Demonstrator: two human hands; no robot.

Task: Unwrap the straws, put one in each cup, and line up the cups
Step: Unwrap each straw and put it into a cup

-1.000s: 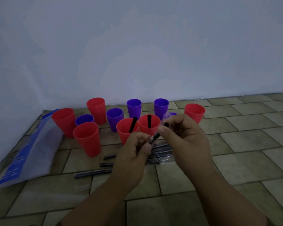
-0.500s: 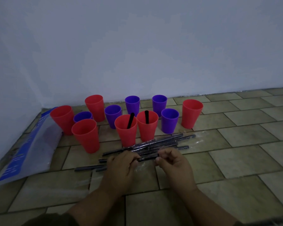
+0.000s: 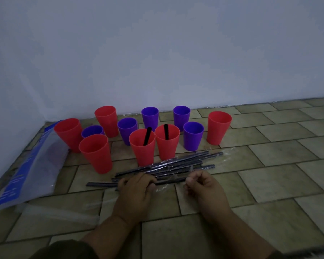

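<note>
Several red and purple cups stand on the tiled floor near the wall. Two red cups at the front, one (image 3: pixel 142 150) and the other (image 3: pixel 167 143), each hold a black straw. A pile of wrapped black straws (image 3: pixel 174 163) lies in front of them. My left hand (image 3: pixel 135 189) grips one wrapped straw (image 3: pixel 168 181) low over the floor. My right hand (image 3: pixel 204 186) pinches the clear wrapper at that straw's right end.
A blue and clear plastic bag (image 3: pixel 24 176) lies flat at the left by the wall corner. A loose clear wrapper (image 3: pixel 64 212) lies on the tiles at my left forearm. The white wall runs behind the cups. Bare tiles stretch to the right.
Both hands have come down from in front of the cups to just above the floor by the straw pile. They have drawn a little apart along the straw.
</note>
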